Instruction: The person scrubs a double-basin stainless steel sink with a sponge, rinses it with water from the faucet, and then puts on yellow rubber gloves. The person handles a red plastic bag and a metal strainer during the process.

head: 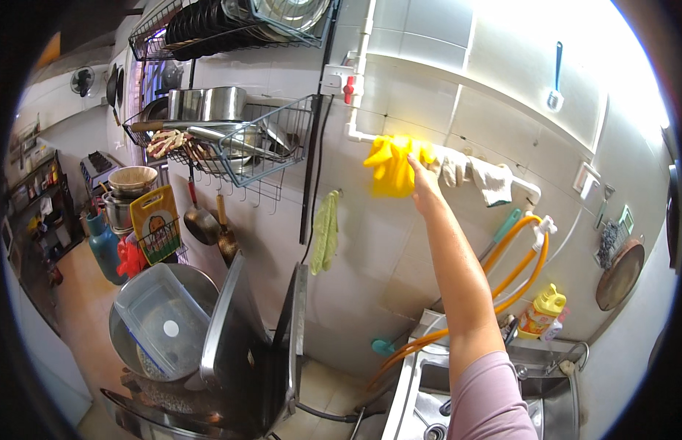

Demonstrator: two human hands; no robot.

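Note:
My right hand (pixel 424 184) is raised to the white pipe (pixel 445 155) on the tiled wall, closed on the edge of a bright yellow cloth or rubber glove (pixel 395 168). Most of my fingers are hidden behind the yellow material. It hangs in folds over the pipe, and its lower edge is blurred. Just to the right, pale work gloves (pixel 490 180) drape over the same pipe. My left hand is out of view.
Below my arm is a steel sink (pixel 550 385). An orange hose (pixel 517 275) loops from a tap. Wire racks (pixel 269 143) of pans jut out at left. Beneath them, a large metal pot (pixel 118 335) holds a clear plastic bin (pixel 165 313). A green cloth (pixel 325 231) hangs nearby.

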